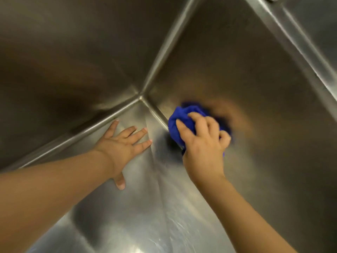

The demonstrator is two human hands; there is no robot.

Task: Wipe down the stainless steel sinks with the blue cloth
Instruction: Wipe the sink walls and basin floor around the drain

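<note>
I look down into a deep stainless steel sink (237, 61), close to one of its bottom corners. My right hand (204, 143) grips a bunched blue cloth (179, 123) and presses it against the sink's right wall, low down near the corner seam. The cloth's blurred reflection shows on the steel beside it. My left hand (120, 143) lies flat on the sink floor with its fingers spread, just left of the cloth and near the seam with the back wall.
The back wall (73, 52) rises at the left, and the sink's rim (300, 42) runs diagonally across the top right. Wet streaks glint on the sink floor (145, 216) toward the bottom of the view.
</note>
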